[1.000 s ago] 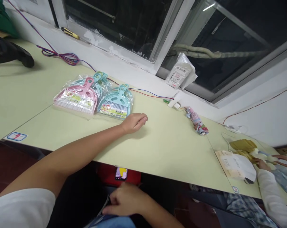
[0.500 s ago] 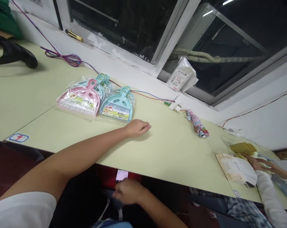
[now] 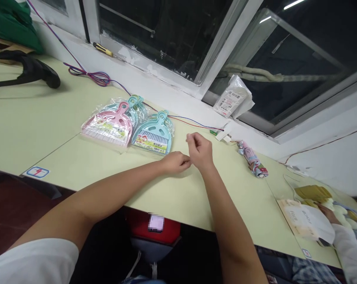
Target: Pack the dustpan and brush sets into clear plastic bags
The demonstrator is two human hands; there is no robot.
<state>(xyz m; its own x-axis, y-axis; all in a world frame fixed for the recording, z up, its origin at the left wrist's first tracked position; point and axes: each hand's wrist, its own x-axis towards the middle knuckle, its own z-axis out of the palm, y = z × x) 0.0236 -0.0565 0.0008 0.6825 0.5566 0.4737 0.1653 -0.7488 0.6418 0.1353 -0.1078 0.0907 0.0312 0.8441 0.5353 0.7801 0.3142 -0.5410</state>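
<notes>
Bagged pink dustpan-and-brush set [image 3: 109, 128] on tabletop [image 3: 255, 209], partly blocking view of turquoise sets [image 3: 134, 103] behind. Another turquoise set [image 3: 155, 134] sits just beyond left hand [image 3: 175, 162]. Cable coil [image 3: 99, 79] behind; patterned fabric bundle [image 3: 253, 159] off to the right, near white plug [image 3: 224, 136]. Co-worker's sleeve [image 3: 348, 244] at far right. Left grip: fingers bunched together, low over tabletop. Right hand [image 3: 199, 150]: loosely curled closed, beside left fingertips; contact unclear. Can't tell if either pinches something small.
</notes>
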